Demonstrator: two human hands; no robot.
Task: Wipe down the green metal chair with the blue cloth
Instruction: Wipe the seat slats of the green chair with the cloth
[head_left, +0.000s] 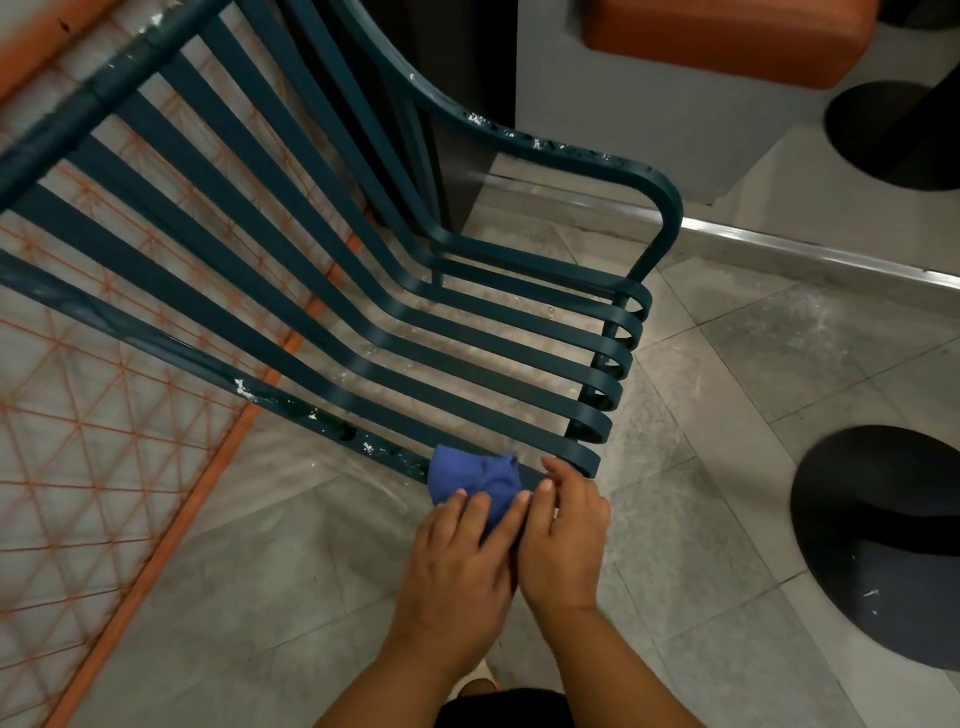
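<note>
The dark green metal chair (395, 312) fills the upper middle of the head view, its long slats curving from backrest to seat, with chipped paint on both armrests. A crumpled blue cloth (475, 475) lies bunched on the near armrest rail close to its front end. My left hand (460, 561) rests on the cloth's near edge, fingers pressed onto it. My right hand (563, 540) sits just right of it, fingertips touching the cloth and the rail's end.
An orange-framed wire mesh panel (104, 467) lies on the tiled floor under and left of the chair. Two black round table bases (883, 545) stand at the right. A grey plinth with an orange seat cushion (727, 36) and a metal strip runs behind.
</note>
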